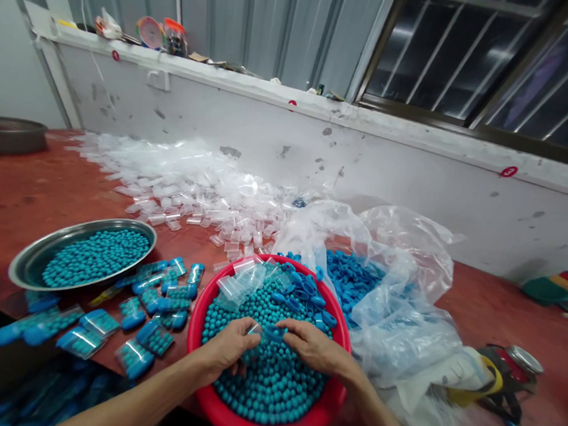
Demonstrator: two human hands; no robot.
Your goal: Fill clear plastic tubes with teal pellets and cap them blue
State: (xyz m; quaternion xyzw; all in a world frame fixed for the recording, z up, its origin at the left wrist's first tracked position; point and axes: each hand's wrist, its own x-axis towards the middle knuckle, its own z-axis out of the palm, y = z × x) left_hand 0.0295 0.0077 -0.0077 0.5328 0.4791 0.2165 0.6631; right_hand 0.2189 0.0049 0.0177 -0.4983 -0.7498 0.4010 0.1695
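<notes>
A red basin [195, 338] full of teal beads [268, 397] stands in front of me, with both my hands over it. My left hand [233, 348] is closed on a small clear plastic case [255, 330], partly covered by the fingers. Between the thumb and fingers of my right hand [312, 348] is a blue cap [274, 333], close beside that case. More clear cases [238, 285] lie on the beads at the back left of the basin, and loose blue caps [302, 291] at the back right.
Left of the basin are filled cases with blue caps [154, 337] and a steel bowl [150, 231] of beads. An open box [44, 391] holds more filled cases. Clear cases [207, 186] are heaped along the wall. Right stand a plastic bag [399, 316] of blue caps and a tape dispenser [482, 383].
</notes>
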